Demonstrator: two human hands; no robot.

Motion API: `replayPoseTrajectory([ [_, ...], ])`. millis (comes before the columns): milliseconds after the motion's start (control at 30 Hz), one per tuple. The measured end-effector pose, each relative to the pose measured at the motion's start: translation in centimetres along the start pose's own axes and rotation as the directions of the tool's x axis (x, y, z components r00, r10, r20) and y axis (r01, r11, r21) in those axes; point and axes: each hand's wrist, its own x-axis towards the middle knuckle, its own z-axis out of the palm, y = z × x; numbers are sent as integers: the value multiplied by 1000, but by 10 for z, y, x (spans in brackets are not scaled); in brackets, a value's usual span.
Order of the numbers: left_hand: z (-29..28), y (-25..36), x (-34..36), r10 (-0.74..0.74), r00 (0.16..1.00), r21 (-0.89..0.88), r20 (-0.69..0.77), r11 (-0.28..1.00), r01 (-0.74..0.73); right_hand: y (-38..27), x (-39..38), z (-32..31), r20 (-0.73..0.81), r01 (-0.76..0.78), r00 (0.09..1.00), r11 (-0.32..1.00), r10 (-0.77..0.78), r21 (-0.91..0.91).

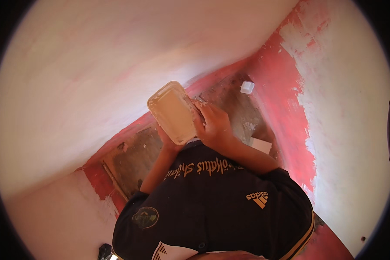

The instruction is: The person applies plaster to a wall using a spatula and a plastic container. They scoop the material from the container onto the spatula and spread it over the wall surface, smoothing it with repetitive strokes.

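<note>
A shallow rectangular tub [172, 112] with rounded corners, cream or tan inside, is held up in front of my chest, tilted. My left hand [168, 141] supports it from below at the near left side, most of its fingers hidden behind the tub. At the tub's right edge, my right hand [214, 125] is closed, fingers curled and thumb toward the rim. Pale smears mark that edge and the fingers. Whether the right hand grips only the rim or also a thin tool there, I cannot make out.
A large pale wall [82, 78] rises ahead and left. The right wall [286, 95] is red, partly covered in white. On the dirty floor [138, 156] lie a small white box [247, 87], a pale flat piece [261, 146] and a thin strip [114, 180].
</note>
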Motion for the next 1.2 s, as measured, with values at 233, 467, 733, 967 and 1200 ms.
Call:
replayPoseTrajectory([
  [233,19,-127,52,-22,997,126,-73,992,31,107,11,-92,98,-60,993,998,62,-23],
  [467,11,-191,57,-143,983,-157,-112,980,125,147,3,-132,71,-59,996,998,57,29],
  [733,-16,-139,20,-184,983,-192,-25,965,176,103,-30,-80,45,-109,993,994,109,2],
  [967,-74,-59,-49,-267,958,-183,-101,952,246,33,-92,-2,-66,-158,986,982,152,-99],
  [1200,-140,-3,-118,-293,955,-341,47,894,291,-11,-152,77,-65,-217,976,964,209,-153],
])
